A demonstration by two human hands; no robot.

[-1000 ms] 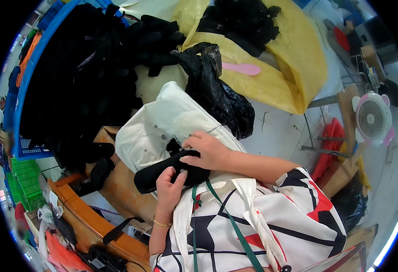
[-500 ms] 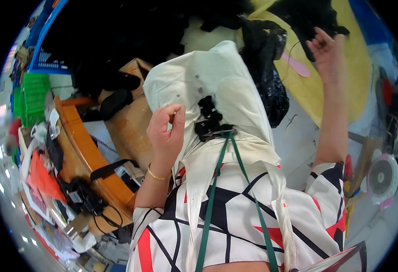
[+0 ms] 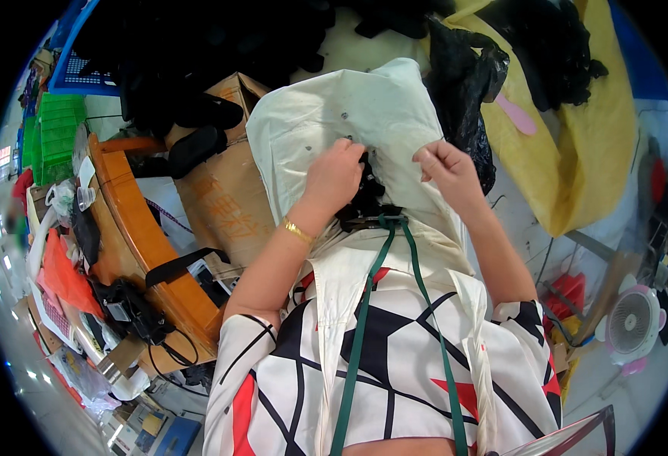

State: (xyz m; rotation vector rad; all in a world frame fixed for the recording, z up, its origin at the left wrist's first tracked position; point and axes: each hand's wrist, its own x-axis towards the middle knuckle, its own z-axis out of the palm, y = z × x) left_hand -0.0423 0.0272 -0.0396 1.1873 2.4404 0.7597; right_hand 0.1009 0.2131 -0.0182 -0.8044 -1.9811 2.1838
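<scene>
A cream apron (image 3: pixel 296 121) is spread across my lap, with a small heap of black pieces (image 3: pixel 369 194) in its middle. My left hand (image 3: pixel 337 176), a gold bracelet (image 3: pixel 298 231) at the wrist, is over the left side of the heap. Its fingertips are drawn together beside a black piece, and what they hold is hidden. To the right of the heap, my right hand (image 3: pixel 449 169) hovers over the apron. Thumb and fingers are pinched there; anything between them is too small to make out. Green straps (image 3: pixel 357 342) run from the heap toward me.
Left of me stands an orange wooden table (image 3: pixel 163 251) carrying a small black device with cables (image 3: pixel 132 308). Beside it are a cardboard box (image 3: pixel 223 205) and dark goods. On the right lie a black plastic bag (image 3: pixel 463 99), a yellow sack (image 3: pixel 577 175) and a white fan (image 3: pixel 632 323).
My right hand has come back from beside the yellow sack to above my lap. My left hand has moved right and forward, to the black pieces. The view has shifted slightly.
</scene>
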